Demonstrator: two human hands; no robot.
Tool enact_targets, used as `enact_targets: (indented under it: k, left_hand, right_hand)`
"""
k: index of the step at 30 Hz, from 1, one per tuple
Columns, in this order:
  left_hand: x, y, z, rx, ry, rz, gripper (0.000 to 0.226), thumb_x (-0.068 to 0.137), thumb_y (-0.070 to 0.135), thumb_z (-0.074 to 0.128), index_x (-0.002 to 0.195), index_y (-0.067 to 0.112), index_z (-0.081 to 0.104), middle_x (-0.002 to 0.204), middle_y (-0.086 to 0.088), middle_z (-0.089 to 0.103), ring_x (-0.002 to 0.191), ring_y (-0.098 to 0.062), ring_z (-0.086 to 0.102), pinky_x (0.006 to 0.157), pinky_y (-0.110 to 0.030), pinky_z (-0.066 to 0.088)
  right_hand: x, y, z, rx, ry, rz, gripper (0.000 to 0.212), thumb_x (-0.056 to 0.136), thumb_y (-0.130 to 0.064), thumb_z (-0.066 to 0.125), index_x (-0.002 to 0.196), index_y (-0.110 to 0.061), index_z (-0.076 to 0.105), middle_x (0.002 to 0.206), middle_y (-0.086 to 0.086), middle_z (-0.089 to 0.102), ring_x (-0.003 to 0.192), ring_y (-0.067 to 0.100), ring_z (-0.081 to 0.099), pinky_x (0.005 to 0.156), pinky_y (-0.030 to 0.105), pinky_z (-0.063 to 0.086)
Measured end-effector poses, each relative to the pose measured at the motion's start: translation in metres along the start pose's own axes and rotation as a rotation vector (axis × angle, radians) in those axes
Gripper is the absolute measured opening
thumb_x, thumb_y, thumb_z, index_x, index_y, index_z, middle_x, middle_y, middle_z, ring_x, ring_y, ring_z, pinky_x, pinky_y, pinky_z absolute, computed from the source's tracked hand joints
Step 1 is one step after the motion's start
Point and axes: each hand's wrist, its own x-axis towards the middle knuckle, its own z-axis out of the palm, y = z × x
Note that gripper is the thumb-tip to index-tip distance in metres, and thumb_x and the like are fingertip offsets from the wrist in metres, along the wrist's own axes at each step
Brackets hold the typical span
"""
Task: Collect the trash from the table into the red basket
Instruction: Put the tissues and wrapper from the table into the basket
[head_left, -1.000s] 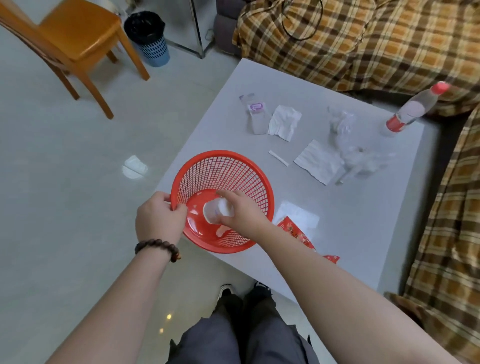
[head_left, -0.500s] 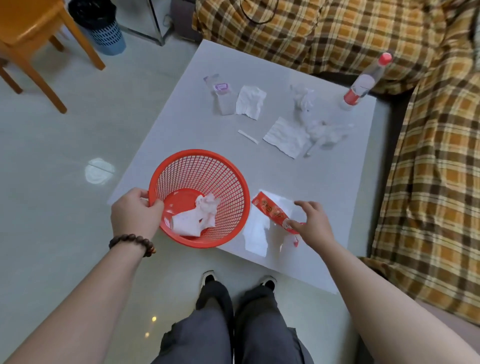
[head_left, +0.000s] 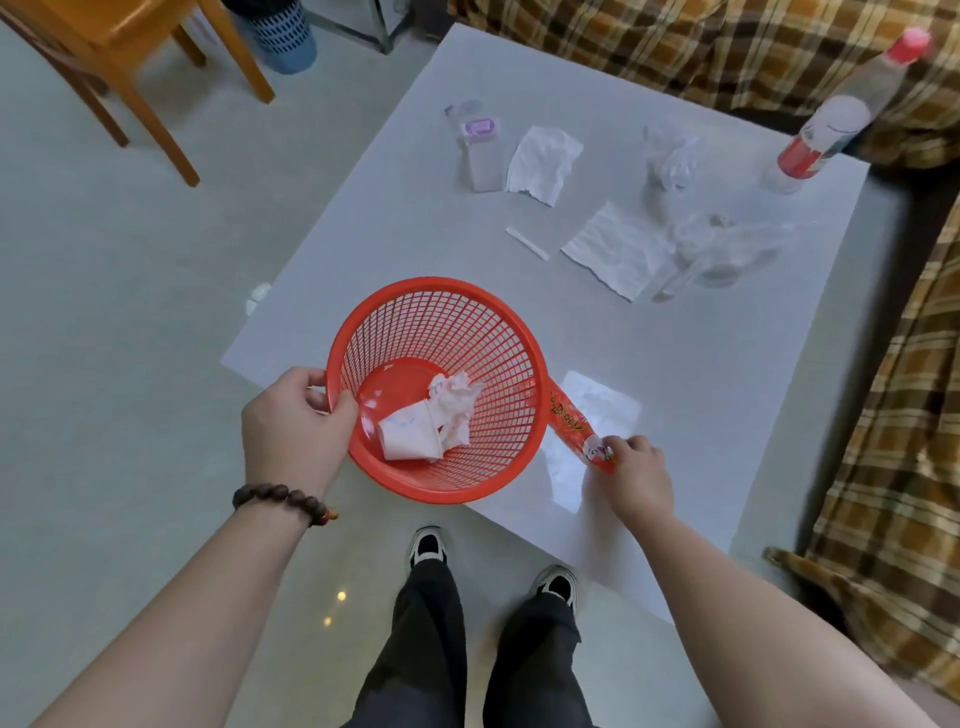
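My left hand (head_left: 296, 431) grips the near-left rim of the red basket (head_left: 498, 343), which hangs tilted over the near edge of the white table (head_left: 727, 415). Crumpled white tissue (head_left: 431, 423) lies inside it. Just right of the basket, my right hand (head_left: 636, 473) pinches the near end of a red snack wrapper (head_left: 569, 418). A flat white paper (head_left: 602, 402) lies under the wrapper. Farther back lie two white napkins (head_left: 543, 161) (head_left: 613, 249), a small paper strip (head_left: 527, 243), a clear purple-labelled packet (head_left: 478, 145) and crumpled clear plastic (head_left: 701, 228).
A clear bottle with a red cap (head_left: 836, 119) stands at the table's far right corner. A plaid-covered sofa (head_left: 909, 364) borders the table at the back and right. A wooden chair (head_left: 119, 57) and a blue bin (head_left: 283, 31) stand on the floor at far left.
My right hand left the basket after dropping the white tissue in it, moved right and took hold of the red wrapper. My left hand stayed on the basket rim.
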Motion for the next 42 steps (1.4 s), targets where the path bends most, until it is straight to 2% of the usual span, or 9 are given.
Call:
enact_targets:
  k: [4,8,11,14,18,27,31,36,42]
  left_hand:
    - [-0.015,0.008,-0.003,-0.013,0.01,-0.01,0.004,0.077,0.018,0.068,0.079,0.019,0.065,0.056,0.009,0.059,0.056,-0.004,0.057,0.051,-0.016,0.036]
    - [-0.034,0.032,-0.012,-0.054,-0.004,-0.02,0.004,0.077,0.017,0.069,0.078,0.016,0.065,0.054,0.011,0.055,0.052,0.0,0.052,0.048,-0.008,0.031]
    - [-0.048,0.053,-0.021,-0.091,-0.024,-0.023,0.005,0.077,0.015,0.069,0.081,0.013,0.067,0.053,0.012,0.053,0.051,0.001,0.051,0.048,-0.015,0.033]
    - [-0.06,0.077,-0.03,-0.125,-0.052,-0.006,0.004,0.077,0.017,0.07,0.079,0.016,0.067,0.052,0.013,0.055,0.049,0.003,0.052,0.046,-0.015,0.032]
    - [-0.067,0.106,-0.038,-0.158,-0.09,0.027,0.012,0.077,0.021,0.07,0.074,0.027,0.06,0.055,0.015,0.056,0.052,0.004,0.053,0.046,-0.011,0.03]
    - [-0.068,0.132,-0.044,-0.191,-0.15,0.112,0.009,0.078,0.018,0.07,0.076,0.023,0.062,0.057,0.019,0.056,0.054,0.005,0.052,0.044,-0.002,0.034]
    - [-0.067,0.133,-0.045,-0.192,-0.186,0.122,0.005,0.079,0.019,0.069,0.081,0.021,0.065,0.058,0.02,0.056,0.054,0.004,0.053,0.041,-0.005,0.03]
    - [-0.068,0.142,-0.036,-0.224,-0.229,0.143,0.006,0.082,0.02,0.069,0.085,0.016,0.067,0.06,0.017,0.058,0.056,0.002,0.057,0.045,-0.009,0.035]
    - [-0.091,0.175,-0.011,-0.254,-0.306,0.174,0.016,0.084,0.022,0.069,0.096,0.012,0.069,0.062,0.012,0.062,0.057,-0.002,0.061,0.048,-0.016,0.041]
  right_hand:
    - [-0.009,-0.004,-0.027,0.213,0.056,0.01,0.03,0.088,-0.02,0.056,0.117,-0.014,0.061,0.105,0.015,0.057,0.1,0.034,0.054,0.076,0.037,0.044]
    - [-0.04,-0.011,-0.096,0.473,0.347,-0.021,0.022,0.087,-0.018,0.059,0.109,-0.017,0.065,0.102,0.012,0.063,0.09,0.027,0.058,0.071,0.028,0.035]
    - [-0.078,-0.021,-0.155,0.523,0.52,-0.219,0.022,0.086,-0.017,0.063,0.108,-0.017,0.067,0.097,0.009,0.062,0.083,0.019,0.052,0.07,0.02,0.031]
    - [-0.115,-0.037,-0.192,0.316,0.405,-0.454,0.026,0.082,-0.014,0.068,0.107,-0.016,0.068,0.097,0.009,0.063,0.088,0.027,0.056,0.074,0.029,0.039]
    - [-0.127,-0.055,-0.209,-0.157,0.262,-0.51,0.03,0.087,-0.028,0.06,0.117,-0.026,0.063,0.105,0.004,0.062,0.102,0.027,0.051,0.077,0.034,0.042]
    - [-0.124,-0.09,-0.194,-0.272,0.179,-0.537,0.046,0.083,-0.033,0.065,0.127,-0.026,0.054,0.122,0.004,0.056,0.115,0.027,0.046,0.096,0.04,0.042]
    - [-0.134,-0.066,-0.201,0.059,0.328,-0.472,0.06,0.078,-0.041,0.07,0.133,-0.025,0.05,0.138,0.006,0.047,0.128,0.027,0.038,0.105,0.04,0.035]
    - [-0.14,-0.017,-0.208,0.456,0.304,-0.025,0.072,0.083,-0.034,0.068,0.142,-0.016,0.033,0.144,0.012,0.042,0.131,0.029,0.042,0.11,0.044,0.035]
    - [-0.154,0.022,-0.21,0.909,0.206,0.116,0.04,0.09,-0.008,0.055,0.128,-0.013,0.049,0.099,0.008,0.068,0.081,0.022,0.069,0.07,0.043,0.06]
